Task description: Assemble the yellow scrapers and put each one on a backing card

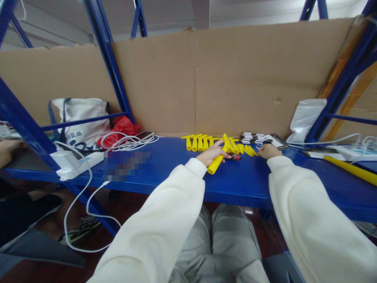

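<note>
Yellow T-shaped tool (216, 165) sat grasped in the left hand (212, 153) over the blue desk (165, 157)!
Right hand (269, 151) curled near small yellow pieces (250, 151), its hold too hidden to tell; far left, the white bag (84, 120) read "豆腐".

Tools (200, 144) lie on the shelf (171, 157) before cardboard (235, 78).

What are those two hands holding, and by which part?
The left hand holds a yellow tool by the upper part of its tubular handle. The right hand is beside small yellow pieces; whether it holds anything cannot be told.
</note>
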Tool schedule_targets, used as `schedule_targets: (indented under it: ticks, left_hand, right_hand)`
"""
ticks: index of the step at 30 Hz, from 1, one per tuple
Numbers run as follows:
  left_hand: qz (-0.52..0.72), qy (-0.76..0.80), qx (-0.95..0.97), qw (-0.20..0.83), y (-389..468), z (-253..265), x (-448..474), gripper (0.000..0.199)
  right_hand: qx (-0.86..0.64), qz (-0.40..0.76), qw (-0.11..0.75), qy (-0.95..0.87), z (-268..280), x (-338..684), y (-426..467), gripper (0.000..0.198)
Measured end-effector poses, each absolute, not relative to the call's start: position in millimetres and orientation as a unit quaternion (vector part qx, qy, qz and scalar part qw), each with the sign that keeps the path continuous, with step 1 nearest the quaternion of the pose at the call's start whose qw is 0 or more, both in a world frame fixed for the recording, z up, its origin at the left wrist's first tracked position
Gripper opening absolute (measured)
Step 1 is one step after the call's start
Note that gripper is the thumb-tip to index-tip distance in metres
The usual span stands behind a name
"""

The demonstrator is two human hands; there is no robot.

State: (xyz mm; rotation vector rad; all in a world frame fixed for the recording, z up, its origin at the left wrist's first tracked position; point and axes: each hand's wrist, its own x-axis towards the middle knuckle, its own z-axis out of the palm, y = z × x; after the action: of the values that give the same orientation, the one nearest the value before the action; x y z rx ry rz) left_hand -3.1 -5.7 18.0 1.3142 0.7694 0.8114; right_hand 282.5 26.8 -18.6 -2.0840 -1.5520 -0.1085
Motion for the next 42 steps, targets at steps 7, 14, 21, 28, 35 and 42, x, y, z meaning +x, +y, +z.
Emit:
schedule_targets:
  ticks: [7, 14, 21, 28, 35, 42]
  left_hand:
    - [0.339, 0.310, 0.575, 0.677, -9.2, 19.2, -2.4, 0.092]
    - [0.307, 0.294, 0.597, 0.680, -12.4, 18.5, 0.3, 0.089]
    - [0.301, 0.296, 0.606, 0.675, -9.1, 14.4, 1.4, 0.093]
    - [0.306, 0.312, 0.606, 0.665, -9.3, 14.9, 2.4, 0.093]
    - [0.300, 0.311, 0.605, 0.669, -11.4, 17.0, 2.1, 0.092]
    - [0.298, 0.318, 0.605, 0.667, -13.7, 18.7, 1.6, 0.093]
  right_hand:
    - [-0.611, 0.034, 0.427, -0.665, 3.1, 229.5, 22.1, 0.013]
    - [-0.492, 0.077, 0.526, -0.689, 1.4, 196.6, 17.2, 0.030]
    - [-0.487, 0.080, 0.527, -0.692, 0.9, 191.8, 11.9, 0.030]
    - [-0.483, 0.090, 0.523, -0.696, -0.5, 192.2, 12.0, 0.031]
    - [-0.482, 0.089, 0.520, -0.699, -1.6, 193.6, 14.2, 0.024]
    - [-0.484, 0.030, 0.507, -0.713, -0.2, 191.0, 11.8, 0.012]
